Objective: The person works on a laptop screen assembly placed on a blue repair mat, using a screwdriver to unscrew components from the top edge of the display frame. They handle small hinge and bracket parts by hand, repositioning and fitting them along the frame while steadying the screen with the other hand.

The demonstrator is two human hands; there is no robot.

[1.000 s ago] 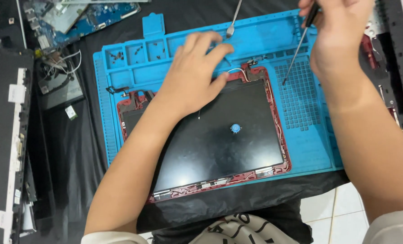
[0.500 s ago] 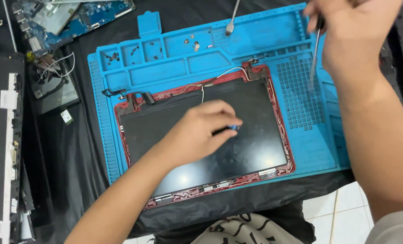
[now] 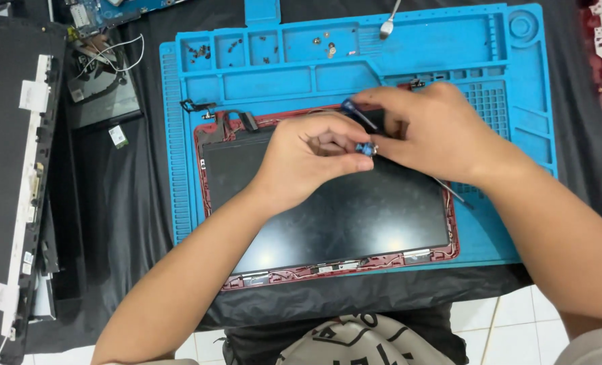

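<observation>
A black laptop screen panel (image 3: 341, 223) in a dark red frame (image 3: 208, 203) lies on a blue work mat (image 3: 517, 101). Over its upper middle my two hands meet. My left hand (image 3: 308, 159) pinches a small blue piece (image 3: 365, 149) between thumb and fingers. My right hand (image 3: 436, 132) touches the same piece with its fingertips. It also grips a thin screwdriver (image 3: 350, 108), whose dark handle sticks out to the upper left. The metal shaft pokes out under the wrist toward the mat's right side.
Small screws (image 3: 328, 47) lie in the mat's top compartments, and a metal tool (image 3: 389, 27) rests at its top edge. A black laptop shell (image 3: 10, 169), a fan part (image 3: 102, 74) and a circuit board (image 3: 91, 13) sit at the left on black cloth (image 3: 132, 236).
My left hand lifted the small blue piece off the middle of the screen. My right hand came down from the upper right with the screwdriver and joined it.
</observation>
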